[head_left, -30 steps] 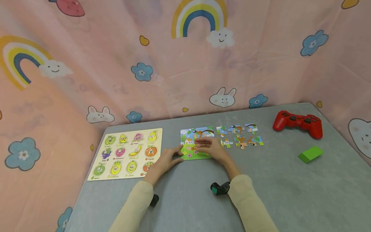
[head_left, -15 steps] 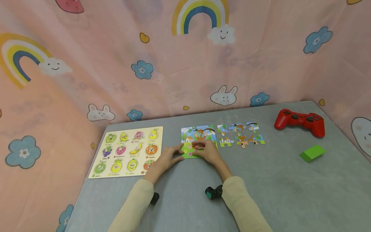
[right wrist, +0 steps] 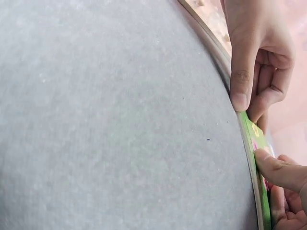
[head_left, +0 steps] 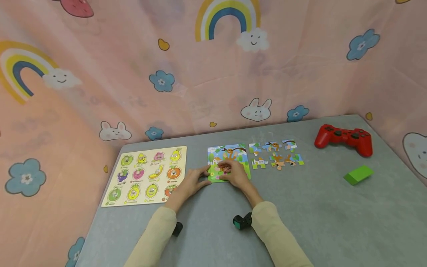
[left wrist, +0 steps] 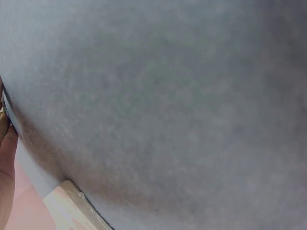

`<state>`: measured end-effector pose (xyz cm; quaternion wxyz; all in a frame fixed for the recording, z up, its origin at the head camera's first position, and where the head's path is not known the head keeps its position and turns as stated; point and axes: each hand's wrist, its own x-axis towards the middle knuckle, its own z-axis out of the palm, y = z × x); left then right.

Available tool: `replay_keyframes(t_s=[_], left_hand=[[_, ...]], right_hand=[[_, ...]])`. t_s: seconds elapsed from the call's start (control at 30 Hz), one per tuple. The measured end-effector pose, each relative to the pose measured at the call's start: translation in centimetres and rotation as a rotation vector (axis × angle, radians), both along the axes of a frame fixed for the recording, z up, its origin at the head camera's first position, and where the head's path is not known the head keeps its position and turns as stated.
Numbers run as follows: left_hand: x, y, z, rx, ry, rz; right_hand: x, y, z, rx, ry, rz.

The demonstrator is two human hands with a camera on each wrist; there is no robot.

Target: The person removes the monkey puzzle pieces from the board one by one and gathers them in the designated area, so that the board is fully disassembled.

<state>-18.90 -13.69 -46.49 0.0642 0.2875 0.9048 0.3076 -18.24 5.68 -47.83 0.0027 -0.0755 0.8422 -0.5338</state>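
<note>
A small jigsaw puzzle board [head_left: 246, 159], printed with a tree, house and green meadow, lies flat on the grey table. My left hand [head_left: 194, 181] holds its lower left corner; the right wrist view shows the left thumb [right wrist: 240, 98] against the green edge. Low over the board's left half, my right hand [head_left: 236, 174] curls its fingers and thumb at what looks like a puzzle piece, mostly covered by the fingers. In the right wrist view the right thumb [right wrist: 273, 167] touches the green picture. The left wrist view catches only fingertips [left wrist: 7, 148] at its left edge.
Several loose puzzle pieces [head_left: 277, 160] lie in two rows right of the board. A wooden fruit board [head_left: 146, 176] lies at the left. Farther right are a red game controller [head_left: 343, 139] and a green block [head_left: 358, 175]. A pink patterned curtain [head_left: 200, 92] hangs behind.
My right hand has moved down and left across the board toward its lower left, uncovering more of the picture's right side. The left hand has stayed at the corner.
</note>
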Motion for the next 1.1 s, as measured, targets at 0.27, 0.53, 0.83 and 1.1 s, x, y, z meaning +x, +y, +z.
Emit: replay_keyframes(t_s=[0.27, 0.53, 0.83, 1.1], left_hand=[[0.0, -0.1, 0.0, 0.017, -0.028, 0.018], [-0.2, 0.0, -0.2, 0.009, 0.0, 0.005], [0.1, 0.0, -0.2, 0.005, 0.004, -0.012], [0.0, -0.1, -0.1, 0.002, -0.014, 0.0]], right_hand=[[0.2, -0.7, 0.6, 0.075, 0.087, 0.012], [0.1, -0.9, 1.1, 0.15, 0.109, 0.064], [-0.1, 0.7, 0.8, -0.021, 0.011, 0.123], [-0.4, 1.9, 1.2, -0.133, -0.105, 0.158]])
